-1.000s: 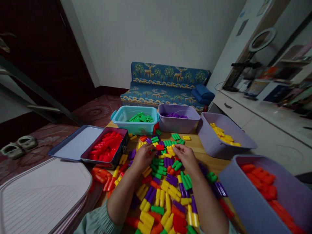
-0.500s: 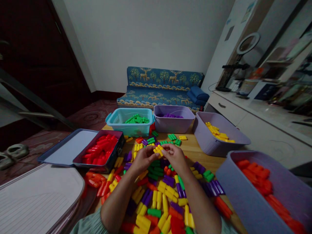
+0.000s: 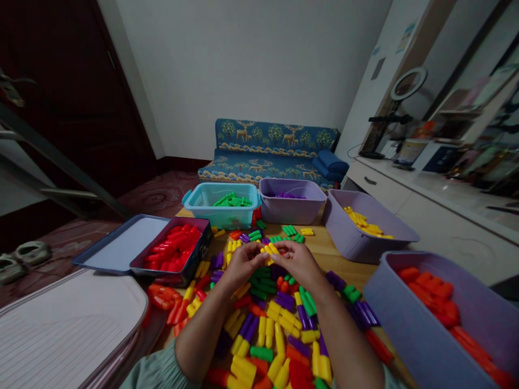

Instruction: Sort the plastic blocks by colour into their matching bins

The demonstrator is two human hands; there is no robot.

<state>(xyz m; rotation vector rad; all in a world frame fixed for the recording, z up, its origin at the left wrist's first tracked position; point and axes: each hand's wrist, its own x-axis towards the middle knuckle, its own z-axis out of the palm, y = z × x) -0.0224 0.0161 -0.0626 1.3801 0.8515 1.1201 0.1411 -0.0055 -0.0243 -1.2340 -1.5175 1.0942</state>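
My left hand (image 3: 241, 266) and my right hand (image 3: 298, 263) meet above the middle of a wooden table (image 3: 324, 246). Both pinch a small cluster of yellow blocks (image 3: 269, 250) held between the fingertips. Under the hands lies a heap of loose blocks (image 3: 275, 319) in yellow, purple, green, red and orange. At the back stand a teal bin with green blocks (image 3: 221, 204), a purple bin with purple blocks (image 3: 291, 200) and a purple bin with yellow blocks (image 3: 367, 225).
An open tin of red blocks (image 3: 172, 248) sits at the left, its lid flat beside it. A large purple bin with orange blocks (image 3: 444, 316) fills the right front. A pale case (image 3: 68, 329) lies at the left front. A patterned cushion seat (image 3: 270, 148) stands behind.
Both hands rose from the heap, where they reached among the blocks, and came together holding yellow blocks between them. The view shifted slightly.
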